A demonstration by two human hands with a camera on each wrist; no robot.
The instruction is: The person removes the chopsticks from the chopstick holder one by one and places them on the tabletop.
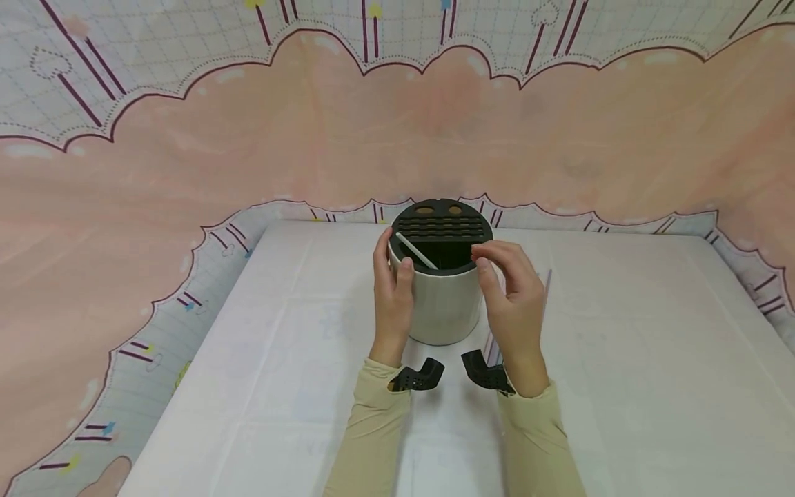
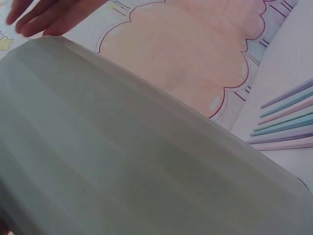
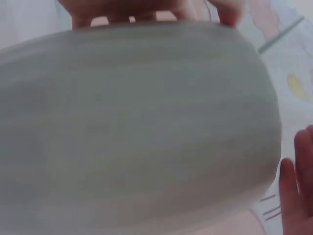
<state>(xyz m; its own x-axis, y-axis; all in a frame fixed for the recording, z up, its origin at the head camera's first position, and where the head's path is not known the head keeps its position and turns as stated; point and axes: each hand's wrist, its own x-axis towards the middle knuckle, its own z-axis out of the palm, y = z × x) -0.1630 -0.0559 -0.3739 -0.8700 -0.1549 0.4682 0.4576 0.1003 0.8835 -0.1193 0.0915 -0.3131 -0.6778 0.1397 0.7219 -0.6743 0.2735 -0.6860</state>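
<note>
A white, faintly ribbed utensil holder [image 1: 444, 310] with a dark slotted lid [image 1: 442, 224] stands in front of me. One pale chopstick [image 1: 415, 250] leans in the lid's large opening, its upper end toward the left. My left hand [image 1: 393, 300] grips the holder's left side, thumb at the front near the rim. At the opening's right edge is my right hand [image 1: 512, 293], thumb and fingertips close together with nothing visible between them. Its fingers [image 2: 41, 19] show beyond the holder in the left wrist view, loosely extended. Several pastel chopsticks [image 2: 286, 120] lie beside the holder, partly hidden by my right arm in the head view.
A white-covered table [image 1: 298, 386] lies under the holder. Patterned cloth with a peach area [image 1: 373, 131] rises behind it and borders the table's sides. Black camera mounts [image 1: 417, 376] sit on the inner sides of both wrists.
</note>
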